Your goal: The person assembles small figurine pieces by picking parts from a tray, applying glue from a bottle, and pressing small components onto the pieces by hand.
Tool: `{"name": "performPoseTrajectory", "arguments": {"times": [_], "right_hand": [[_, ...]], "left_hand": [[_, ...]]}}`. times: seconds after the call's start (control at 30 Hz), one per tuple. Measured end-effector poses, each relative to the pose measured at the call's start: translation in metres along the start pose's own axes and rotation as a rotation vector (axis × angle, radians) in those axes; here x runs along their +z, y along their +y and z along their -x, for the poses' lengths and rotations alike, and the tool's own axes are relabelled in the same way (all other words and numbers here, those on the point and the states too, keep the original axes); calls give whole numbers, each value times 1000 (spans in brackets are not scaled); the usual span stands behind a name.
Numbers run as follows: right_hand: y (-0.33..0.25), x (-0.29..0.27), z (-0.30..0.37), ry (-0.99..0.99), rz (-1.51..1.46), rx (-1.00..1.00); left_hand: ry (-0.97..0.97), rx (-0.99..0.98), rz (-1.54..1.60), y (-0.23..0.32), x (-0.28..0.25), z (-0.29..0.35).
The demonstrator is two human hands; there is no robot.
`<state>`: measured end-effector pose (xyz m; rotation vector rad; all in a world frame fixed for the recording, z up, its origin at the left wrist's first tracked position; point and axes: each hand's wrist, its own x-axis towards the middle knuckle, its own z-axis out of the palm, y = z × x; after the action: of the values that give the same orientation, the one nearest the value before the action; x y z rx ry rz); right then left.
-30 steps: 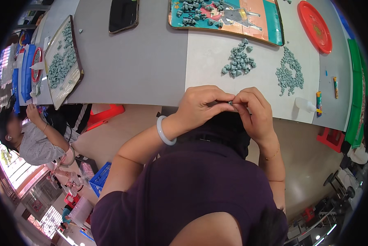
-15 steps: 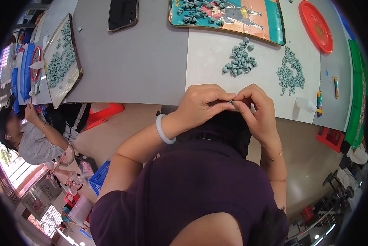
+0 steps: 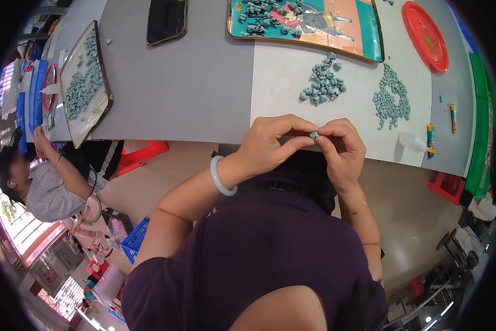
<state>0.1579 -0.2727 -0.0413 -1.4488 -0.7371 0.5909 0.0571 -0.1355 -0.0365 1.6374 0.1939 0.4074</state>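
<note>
A tiny grey-green moulded piece (image 3: 314, 134) is pinched between the fingertips of my left hand (image 3: 272, 140) and my right hand (image 3: 343, 148), just at the table's near edge. Both hands have thumb and forefinger closed on it from opposite sides. Its exact kind is too small to make out. Beyond my hands lies a pile of larger grey-green pieces (image 3: 324, 84). To its right is a spread of much smaller pieces (image 3: 392, 99) of the same colour. More such pieces sit on a tray (image 3: 364, 47) with a cartoon figure, at the far side.
A white squeeze bottle (image 3: 411, 142) lies right of my hands, beside a colourful tube (image 3: 430, 138). A red plate (image 3: 425, 36) is at the far right, a phone (image 3: 166, 21) at the far left. On the left, a co-worker (image 3: 57, 190) sits by another tray (image 3: 85, 124) of pieces.
My fingertips have shifted and parted slightly, so the small piece between them now shows. My right wrist has moved a little left. The co-worker's raised hand has moved up slightly.
</note>
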Motion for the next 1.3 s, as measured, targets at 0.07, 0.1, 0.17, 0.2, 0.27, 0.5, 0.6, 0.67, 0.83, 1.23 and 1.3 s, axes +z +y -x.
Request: {"name": "performPoseTrajectory", "arguments": {"times": [0.07,0.1,0.17,0.2,0.27,0.5,0.6,0.67,0.83,1.23,1.3], "right_hand": [[2,0,0,21,46,-42],[2,0,0,21,45,-40],[3,0,0,24,50,-56],[3,0,0,24,50,-54],[3,0,0,21,63,-63],[5,3,0,85,127,-108],[5,3,0,83,156,-129],[5,5,0,95,136,-120],[6,6,0,107,204,-184],[6,4,-1,80,109,-111],[5,5,-1,96,66,-67]], "left_hand": [[5,10,-3,-2,0,0],[9,21,-19,-4,-1,1],[13,29,-34,-5,-1,1],[10,10,-28,-5,-1,0],[8,-10,-23,-3,-2,-1],[-13,-51,25,-3,-2,-1],[-27,-82,45,0,-3,-2],[-27,-93,61,2,-4,-2],[-27,-196,166,5,-2,-4],[-35,-214,199,4,-5,-2],[-43,-213,186,4,-5,-3]]}}
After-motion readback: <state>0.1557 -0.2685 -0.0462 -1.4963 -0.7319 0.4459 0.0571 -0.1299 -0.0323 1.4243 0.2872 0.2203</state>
